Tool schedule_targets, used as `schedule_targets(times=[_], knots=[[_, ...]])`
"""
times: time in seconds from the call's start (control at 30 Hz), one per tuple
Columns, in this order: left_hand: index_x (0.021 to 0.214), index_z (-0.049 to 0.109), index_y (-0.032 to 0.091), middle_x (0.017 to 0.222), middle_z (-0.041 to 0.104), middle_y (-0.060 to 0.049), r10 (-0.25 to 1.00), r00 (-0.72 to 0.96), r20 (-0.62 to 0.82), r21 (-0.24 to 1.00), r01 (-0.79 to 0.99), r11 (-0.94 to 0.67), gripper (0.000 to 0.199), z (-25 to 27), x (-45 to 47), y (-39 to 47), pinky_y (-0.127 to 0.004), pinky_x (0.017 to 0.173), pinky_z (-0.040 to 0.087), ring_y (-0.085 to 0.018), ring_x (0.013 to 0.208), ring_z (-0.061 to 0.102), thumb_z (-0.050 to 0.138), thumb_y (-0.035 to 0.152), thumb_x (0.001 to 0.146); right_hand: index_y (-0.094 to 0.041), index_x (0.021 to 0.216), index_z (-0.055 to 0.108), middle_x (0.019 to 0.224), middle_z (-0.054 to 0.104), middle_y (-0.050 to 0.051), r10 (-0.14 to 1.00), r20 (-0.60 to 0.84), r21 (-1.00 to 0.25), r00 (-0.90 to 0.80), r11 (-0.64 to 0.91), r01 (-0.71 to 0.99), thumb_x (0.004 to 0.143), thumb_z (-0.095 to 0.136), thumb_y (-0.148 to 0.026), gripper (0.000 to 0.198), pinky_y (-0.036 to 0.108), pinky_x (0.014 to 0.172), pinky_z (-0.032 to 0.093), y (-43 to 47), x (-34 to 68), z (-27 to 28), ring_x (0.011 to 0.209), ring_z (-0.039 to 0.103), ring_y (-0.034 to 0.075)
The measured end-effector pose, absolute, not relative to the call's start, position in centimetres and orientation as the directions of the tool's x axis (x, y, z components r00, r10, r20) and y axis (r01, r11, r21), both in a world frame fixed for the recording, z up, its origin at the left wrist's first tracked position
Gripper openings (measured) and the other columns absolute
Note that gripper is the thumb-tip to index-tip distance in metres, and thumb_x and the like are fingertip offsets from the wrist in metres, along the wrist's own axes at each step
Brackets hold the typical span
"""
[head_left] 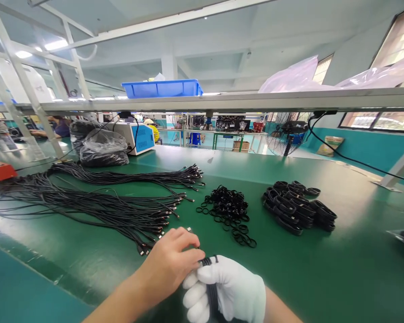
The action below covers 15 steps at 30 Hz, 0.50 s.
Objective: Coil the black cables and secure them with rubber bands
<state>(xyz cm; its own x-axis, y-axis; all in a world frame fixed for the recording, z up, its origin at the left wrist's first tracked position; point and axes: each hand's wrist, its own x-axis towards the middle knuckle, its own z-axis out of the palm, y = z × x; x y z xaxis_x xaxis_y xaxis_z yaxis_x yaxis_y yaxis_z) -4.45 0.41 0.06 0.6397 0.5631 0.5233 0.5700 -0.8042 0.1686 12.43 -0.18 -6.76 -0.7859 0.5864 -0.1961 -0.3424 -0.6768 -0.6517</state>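
Note:
My right hand (pixel 230 287), in a white glove, is wrapped round a folded bundle of black cable (pixel 212 301), whose loops stick out above the fist. My left hand (pixel 173 253), bare, has its thumb and fingers closed at the top of that bundle. A small cable plug (pixel 189 229) shows just above the left fingers; whether it belongs to the held cable I cannot tell. Beyond the hands is a heap of small black rings (pixel 227 204). Long loose black cables (pixel 121 213) with metal plugs lie to the left.
Coiled black cables (pixel 298 204) are piled on the right of the green table (pixel 309 278). Behind the loose cables stand a plastic bag (pixel 103 146) and a blue-and-white machine (pixel 138 138). A shelf (pixel 229 102) crosses overhead, bearing a blue tray (pixel 163 89). A fan (pixel 286 137) stands farther back.

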Motion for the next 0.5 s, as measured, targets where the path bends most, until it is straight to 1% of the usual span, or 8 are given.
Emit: schedule_targets(times=[0.07, 0.1, 0.17, 0.23, 0.3, 0.33, 0.4, 0.5], knots=[[0.084, 0.065, 0.019, 0.085, 0.063, -0.004, 0.541, 0.702, 0.464, 0.167, 0.530, -0.831, 0.016, 0.2, -4.3, 0.2, -0.028, 0.068, 0.040, -0.017, 0.076, 0.051, 0.050, 0.015, 0.086, -0.003, 0.086, 0.066, 0.070, 0.070, 0.013, 0.539, -0.165, -0.633, -0.826, -0.700, -0.330, 0.063, 0.070, -0.036, 0.041, 0.035, 0.057, 0.051, -0.2, 12.6, -6.9, 0.062, 0.067, 0.023], [0.082, 0.065, 0.018, 0.083, 0.063, -0.004, 0.552, 0.719, 0.422, 0.195, 0.522, -0.830, 0.015, 0.4, -4.2, 0.2, -0.027, 0.066, 0.040, -0.016, 0.073, 0.051, 0.051, 0.016, 0.086, -0.002, 0.086, 0.066, 0.072, 0.070, 0.013, 0.515, -0.152, -0.624, -0.844, -0.712, -0.322, 0.064, 0.069, -0.036, 0.041, 0.034, 0.058, 0.051, -0.3, 12.7, -6.9, 0.063, 0.067, 0.023], [0.076, 0.064, 0.017, 0.079, 0.063, -0.003, 0.625, 0.711, 0.321, 0.346, 0.526, -0.777, 0.014, 0.8, -4.2, 0.3, -0.025, 0.064, 0.039, -0.015, 0.071, 0.051, 0.054, 0.016, 0.085, -0.002, 0.088, 0.067, 0.074, 0.071, 0.013, 0.465, -0.114, -0.609, -0.878, -0.730, -0.308, 0.065, 0.069, -0.035, 0.040, 0.032, 0.061, 0.052, -0.5, 12.9, -6.8, 0.066, 0.068, 0.022], [0.071, 0.061, 0.017, 0.071, 0.059, 0.001, 0.742, 0.647, 0.175, 0.619, 0.514, -0.594, 0.009, 0.9, -4.1, 0.4, -0.022, 0.059, 0.038, -0.012, 0.066, 0.051, 0.059, 0.017, 0.080, -0.002, 0.091, 0.067, 0.078, 0.071, 0.013, 0.430, -0.053, -0.598, -0.901, -0.737, -0.317, 0.066, 0.069, -0.034, 0.041, 0.030, 0.063, 0.052, -0.9, 13.1, -6.5, 0.070, 0.069, 0.021], [0.070, 0.055, 0.017, 0.060, 0.052, 0.005, 0.810, 0.586, -0.007, 0.880, 0.388, -0.274, 0.009, 0.4, -3.9, 0.4, -0.019, 0.050, 0.035, -0.009, 0.055, 0.046, 0.060, 0.018, 0.077, -0.003, 0.094, 0.066, 0.081, 0.072, 0.013, 0.430, 0.005, -0.600, -0.903, -0.721, -0.346, 0.067, 0.068, -0.034, 0.041, 0.028, 0.064, 0.052, -1.1, 13.3, -6.2, 0.072, 0.069, 0.020], [0.071, 0.052, 0.018, 0.057, 0.048, 0.007, 0.816, 0.574, -0.071, 0.951, 0.286, -0.118, 0.010, -0.1, -3.7, 0.3, -0.018, 0.046, 0.033, -0.007, 0.050, 0.042, 0.060, 0.020, 0.077, -0.004, 0.094, 0.067, 0.081, 0.072, 0.013, 0.440, 0.025, -0.609, -0.898, -0.705, -0.363, 0.067, 0.068, -0.035, 0.041, 0.028, 0.064, 0.052, -1.2, 13.4, -6.1, 0.073, 0.069, 0.021], [0.076, 0.049, 0.019, 0.056, 0.044, 0.009, 0.815, 0.570, -0.108, 0.994, 0.056, 0.092, 0.014, -1.6, -3.0, 0.1, -0.016, 0.040, 0.028, -0.005, 0.043, 0.035, 0.061, 0.025, 0.077, -0.005, 0.092, 0.067, 0.078, 0.072, 0.012, 0.464, 0.037, -0.642, -0.885, -0.668, -0.377, 0.065, 0.068, -0.038, 0.042, 0.029, 0.063, 0.052, -1.2, 13.5, -6.1, 0.072, 0.069, 0.021], [0.080, 0.047, 0.019, 0.063, 0.044, 0.009, 0.836, 0.548, -0.041, 0.954, -0.226, 0.195, 0.027, -3.6, -1.6, -0.2, -0.015, 0.036, 0.018, -0.001, 0.039, 0.025, 0.068, 0.035, 0.072, -0.003, 0.079, 0.069, 0.064, 0.070, 0.011, 0.512, 0.039, -0.660, -0.858, -0.631, -0.407, 0.061, 0.071, -0.038, 0.039, 0.025, 0.053, 0.052, -0.9, 13.7, -6.5, 0.058, 0.066, 0.019]])
